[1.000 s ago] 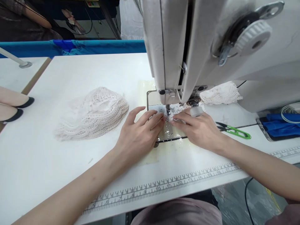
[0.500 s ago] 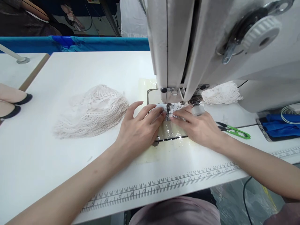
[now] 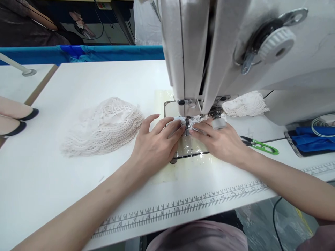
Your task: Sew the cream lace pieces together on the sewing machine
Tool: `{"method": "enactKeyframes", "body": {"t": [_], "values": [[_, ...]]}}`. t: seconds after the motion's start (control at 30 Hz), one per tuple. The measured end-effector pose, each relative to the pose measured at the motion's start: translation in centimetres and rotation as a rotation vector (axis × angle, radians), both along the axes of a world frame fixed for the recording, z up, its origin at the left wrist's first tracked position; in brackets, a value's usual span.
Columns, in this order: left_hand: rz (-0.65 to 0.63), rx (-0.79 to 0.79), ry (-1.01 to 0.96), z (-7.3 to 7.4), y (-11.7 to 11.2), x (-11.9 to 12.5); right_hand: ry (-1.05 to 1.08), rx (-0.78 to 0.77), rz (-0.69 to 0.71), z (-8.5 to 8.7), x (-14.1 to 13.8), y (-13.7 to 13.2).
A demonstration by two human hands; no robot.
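A small piece of white lace (image 3: 193,121) lies under the presser foot (image 3: 187,128) of a white sewing machine (image 3: 225,52). My left hand (image 3: 156,144) rests flat on the metal needle plate (image 3: 192,148), fingers stretched out and pressing the lace from the left. My right hand (image 3: 221,143) lies flat on the other side, its fingertips pressing the lace just right of the needle. Both sets of fingertips nearly meet in front of the foot.
A heap of white lace pieces (image 3: 103,127) sits on the white table (image 3: 78,181) to the left. More lace (image 3: 247,104) lies behind the machine. Green thread snips (image 3: 260,145) lie to the right, beside a blue tray (image 3: 311,139). A ruler strip (image 3: 183,205) runs along the front edge.
Both hands have slid a little away from me toward the needle, moving the lace further under the foot. The rest is unchanged.
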State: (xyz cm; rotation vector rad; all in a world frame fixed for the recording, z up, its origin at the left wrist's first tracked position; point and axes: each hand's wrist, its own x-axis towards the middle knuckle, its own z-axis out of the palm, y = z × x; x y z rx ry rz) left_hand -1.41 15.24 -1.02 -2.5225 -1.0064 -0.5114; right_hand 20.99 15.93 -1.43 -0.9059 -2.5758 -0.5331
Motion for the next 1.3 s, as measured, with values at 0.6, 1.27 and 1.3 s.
{"method": "enactKeyframes", "body": {"t": [0.6, 1.27, 1.3], "values": [[0.086, -0.178, -0.077, -0.5, 0.8, -0.1, -0.046, -0.039, -0.045, 0.4, 0.4, 0.3], [-0.147, -0.363, -0.362, 0.0, -0.2, 0.4, 0.674, -1.213, 0.162, 3.0, 0.5, -0.6], [-0.175, -0.406, -0.389, 0.0, 0.0, 0.4, 0.705, -1.271, 0.151, 3.3, 0.6, -0.7]]}}
